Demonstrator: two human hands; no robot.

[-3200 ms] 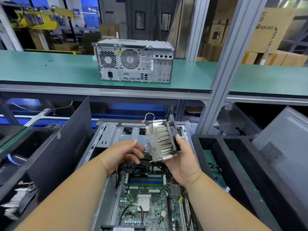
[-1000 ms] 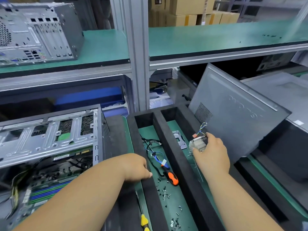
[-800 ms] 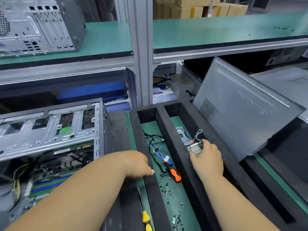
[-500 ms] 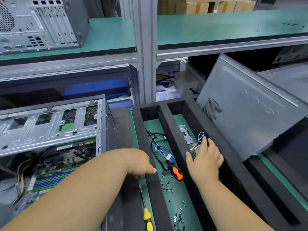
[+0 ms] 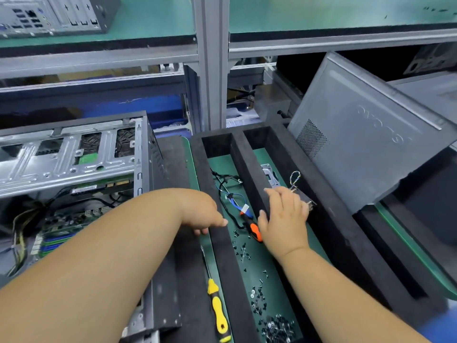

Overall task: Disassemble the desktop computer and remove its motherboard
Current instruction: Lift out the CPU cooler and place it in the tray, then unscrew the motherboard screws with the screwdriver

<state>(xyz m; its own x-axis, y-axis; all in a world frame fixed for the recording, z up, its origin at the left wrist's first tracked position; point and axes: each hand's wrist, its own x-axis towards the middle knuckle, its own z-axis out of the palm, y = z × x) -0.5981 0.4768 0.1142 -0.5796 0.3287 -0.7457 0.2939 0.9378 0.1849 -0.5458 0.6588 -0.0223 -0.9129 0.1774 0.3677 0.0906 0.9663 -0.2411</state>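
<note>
Here, the right hand (image 5: 284,219) was spread flat over the cooler (image 5: 305,198) in the black tray (image 5: 329,219). The left hand (image 5: 200,211) was loosely curled on the tray's edge, holding nothing. The motherboard (image 5: 59,229) was left inside the open computer case (image 5: 71,159).

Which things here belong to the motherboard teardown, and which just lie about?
Job: open computer case; motherboard inside it; heatsink set in the tray's right compartment; orange-handled screwdriver and loose screws in the middle compartment; right hand over the heatsink.

Lying about: yellow screwdriver; leaning side panel; shelf computer.
</note>
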